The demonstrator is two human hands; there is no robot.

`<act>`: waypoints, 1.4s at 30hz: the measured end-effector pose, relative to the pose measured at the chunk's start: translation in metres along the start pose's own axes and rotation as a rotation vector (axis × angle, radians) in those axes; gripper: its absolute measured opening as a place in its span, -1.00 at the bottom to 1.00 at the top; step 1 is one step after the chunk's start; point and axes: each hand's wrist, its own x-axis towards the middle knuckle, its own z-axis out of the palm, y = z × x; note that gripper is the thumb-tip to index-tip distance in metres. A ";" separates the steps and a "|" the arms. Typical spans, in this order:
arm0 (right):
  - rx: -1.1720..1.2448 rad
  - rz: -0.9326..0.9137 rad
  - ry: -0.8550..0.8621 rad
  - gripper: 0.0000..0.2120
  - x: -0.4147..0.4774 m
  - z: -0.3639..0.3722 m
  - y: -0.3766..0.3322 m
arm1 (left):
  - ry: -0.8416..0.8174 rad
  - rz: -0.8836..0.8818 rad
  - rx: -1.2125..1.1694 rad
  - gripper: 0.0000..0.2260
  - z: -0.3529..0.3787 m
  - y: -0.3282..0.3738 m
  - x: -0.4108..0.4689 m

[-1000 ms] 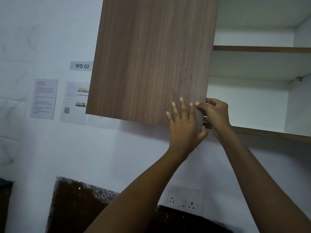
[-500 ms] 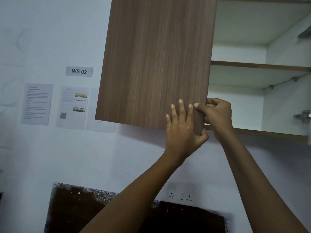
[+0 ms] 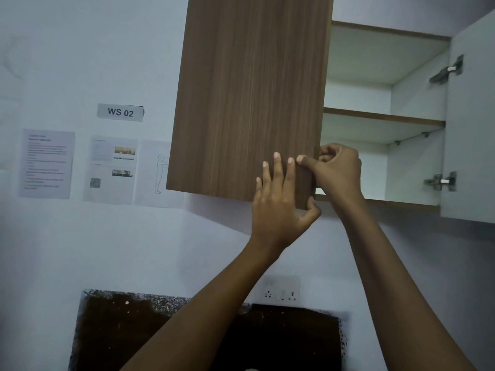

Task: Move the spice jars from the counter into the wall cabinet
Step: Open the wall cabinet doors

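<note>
Clamps cabinet door (image 3: 246,97) at lower corner with left hand (image 3: 278,207), thumb hooked beneath, and right hand (image 3: 337,172) pinching its edge, presumably to expose shelves (image 3: 383,117) beyond for loading.

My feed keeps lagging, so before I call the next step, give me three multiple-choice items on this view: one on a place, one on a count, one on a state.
1. Where on the wood-grain door do the left hand and right hand hold?
A. lower right corner
B. top edge
C. left edge
2. How many hinges show on the open white door?
A. one
B. two
C. four
3. The wood-grain door is:
A. fully shut
B. partly open
C. removed
Key: 1 A, both hands meet at that corner; 2 B, one hinge above, one below; 3 B, right-hand fingers curl behind its free edge.
</note>
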 end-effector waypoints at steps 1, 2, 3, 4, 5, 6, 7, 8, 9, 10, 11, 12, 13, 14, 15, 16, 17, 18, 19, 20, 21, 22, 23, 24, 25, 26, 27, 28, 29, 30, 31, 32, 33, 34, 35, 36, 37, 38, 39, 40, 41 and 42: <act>-0.014 -0.014 0.004 -0.77 -0.006 0.002 -0.009 | 0.016 0.003 -0.015 -0.31 -0.010 -0.001 -0.001; -0.028 -0.027 0.009 -0.76 -0.011 0.004 -0.017 | 0.033 0.005 -0.030 -0.32 -0.018 -0.002 -0.003; -0.042 -0.042 0.012 -0.76 -0.015 0.006 -0.024 | 0.050 0.005 -0.046 -0.33 -0.026 -0.003 -0.004; -0.055 -0.059 0.009 -0.76 -0.020 0.008 -0.033 | 0.065 0.003 -0.069 -0.34 -0.035 -0.004 -0.006; -0.067 -0.073 0.006 -0.77 -0.025 0.010 -0.041 | 0.080 -0.001 -0.095 -0.36 -0.043 -0.005 -0.009; -0.077 -0.090 0.003 -0.76 -0.030 0.013 -0.048 | 0.101 -0.009 -0.118 -0.37 -0.051 -0.006 -0.011; -0.088 -0.106 0.001 -0.76 -0.033 0.015 -0.056 | 0.128 -0.018 -0.140 -0.39 -0.058 -0.007 -0.012; -0.096 -0.122 -0.001 -0.76 -0.037 0.018 -0.063 | 0.156 -0.029 -0.160 -0.41 -0.064 -0.007 -0.014; -0.105 -0.149 -0.011 -0.75 -0.042 0.026 -0.075 | 0.197 -0.045 -0.182 -0.43 -0.075 -0.013 -0.013; -0.106 -0.173 -0.017 -0.75 -0.046 0.033 -0.085 | 0.239 -0.059 -0.200 -0.44 -0.083 -0.017 -0.014; -0.100 -0.197 -0.020 -0.75 -0.050 0.039 -0.092 | 0.280 -0.068 -0.211 -0.46 -0.089 -0.021 -0.014; -0.098 -0.224 -0.024 -0.75 -0.053 0.045 -0.098 | 0.316 -0.071 -0.223 -0.47 -0.094 -0.026 -0.014; -0.098 -0.243 -0.023 -0.75 -0.056 0.045 -0.099 | 0.336 -0.062 -0.232 -0.47 -0.094 -0.026 -0.016; -0.097 -0.258 -0.023 -0.75 -0.057 0.045 -0.100 | 0.350 -0.050 -0.237 -0.46 -0.095 -0.026 -0.018; -0.094 -0.268 -0.024 -0.75 -0.060 0.046 -0.100 | 0.359 -0.041 -0.244 -0.44 -0.096 -0.027 -0.021; -0.089 -0.278 -0.025 -0.76 -0.062 0.046 -0.101 | 0.370 -0.037 -0.249 -0.42 -0.097 -0.027 -0.022; -0.080 -0.288 -0.027 -0.76 -0.064 0.048 -0.103 | 0.385 -0.038 -0.253 -0.40 -0.100 -0.028 -0.023; -0.067 -0.300 -0.033 -0.76 -0.068 0.052 -0.107 | 0.407 -0.039 -0.253 -0.40 -0.104 -0.031 -0.023; -0.054 -0.313 -0.043 -0.76 -0.071 0.057 -0.113 | 0.431 -0.039 -0.253 -0.40 -0.111 -0.036 -0.022; -0.036 -0.325 -0.052 -0.76 -0.075 0.063 -0.118 | 0.451 -0.038 -0.256 -0.41 -0.116 -0.041 -0.022; -0.019 -0.337 -0.060 -0.75 -0.078 0.068 -0.124 | 0.465 -0.038 -0.265 -0.41 -0.122 -0.045 -0.023; -0.003 -0.348 -0.065 -0.74 -0.081 0.074 -0.129 | 0.478 -0.041 -0.279 -0.41 -0.128 -0.050 -0.024; 0.013 -0.357 -0.069 -0.73 -0.084 0.078 -0.134 | 0.490 -0.047 -0.295 -0.41 -0.133 -0.053 -0.025; 0.033 -0.366 -0.075 -0.73 -0.087 0.083 -0.139 | 0.505 -0.057 -0.313 -0.42 -0.140 -0.057 -0.026; 0.056 -0.371 -0.083 -0.72 -0.091 0.089 -0.144 | 0.518 -0.069 -0.333 -0.43 -0.147 -0.061 -0.027; 0.074 -0.377 -0.092 -0.72 -0.096 0.095 -0.148 | 0.536 -0.082 -0.351 -0.44 -0.154 -0.065 -0.029; 0.084 -0.385 -0.100 -0.71 -0.100 0.101 -0.153 | 0.556 -0.096 -0.371 -0.45 -0.161 -0.069 -0.031; 0.090 -0.392 -0.110 -0.71 -0.104 0.107 -0.156 | 0.576 -0.114 -0.394 -0.46 -0.166 -0.073 -0.032; 0.102 -0.396 -0.122 -0.70 -0.109 0.115 -0.160 | 0.596 -0.136 -0.417 -0.47 -0.173 -0.078 -0.033; 0.120 -0.394 -0.136 -0.68 -0.114 0.122 -0.163 | 0.616 -0.160 -0.439 -0.48 -0.179 -0.083 -0.035; 0.138 -0.391 -0.150 -0.67 -0.118 0.130 -0.166 | 0.640 -0.182 -0.460 -0.50 -0.186 -0.089 -0.036; 0.152 -0.388 -0.165 -0.65 -0.123 0.138 -0.169 | 0.665 -0.203 -0.480 -0.53 -0.192 -0.094 -0.037; 0.161 -0.383 -0.179 -0.64 -0.126 0.146 -0.172 | 0.688 -0.223 -0.497 -0.55 -0.198 -0.098 -0.038; 0.170 -0.374 -0.193 -0.63 -0.129 0.154 -0.176 | 0.711 -0.245 -0.510 -0.57 -0.205 -0.102 -0.038; 0.178 -0.361 -0.206 -0.62 -0.131 0.162 -0.179 | 0.731 -0.269 -0.519 -0.59 -0.211 -0.106 -0.039; 0.180 -0.353 -0.217 -0.60 -0.134 0.171 -0.183 | 0.750 -0.291 -0.531 -0.60 -0.218 -0.111 -0.040; 0.174 -0.351 -0.225 -0.59 -0.136 0.179 -0.187 | 0.762 -0.305 -0.546 -0.61 -0.224 -0.115 -0.040; 0.163 -0.352 -0.229 -0.58 -0.137 0.184 -0.190 | 0.769 -0.314 -0.559 -0.63 -0.229 -0.119 -0.040; 0.152 -0.357 -0.235 -0.57 -0.139 0.192 -0.194 | 0.775 -0.318 -0.569 -0.65 -0.234 -0.125 -0.040; 0.142 -0.362 -0.242 -0.57 -0.141 0.198 -0.198 | 0.781 -0.319 -0.575 -0.67 -0.239 -0.132 -0.040; 0.132 -0.369 -0.247 -0.57 -0.143 0.204 -0.202 | 0.783 -0.318 -0.580 -0.69 -0.243 -0.137 -0.040; 0.122 -0.380 -0.251 -0.58 -0.145 0.209 -0.204 | 0.783 -0.314 -0.586 -0.69 -0.246 -0.142 -0.040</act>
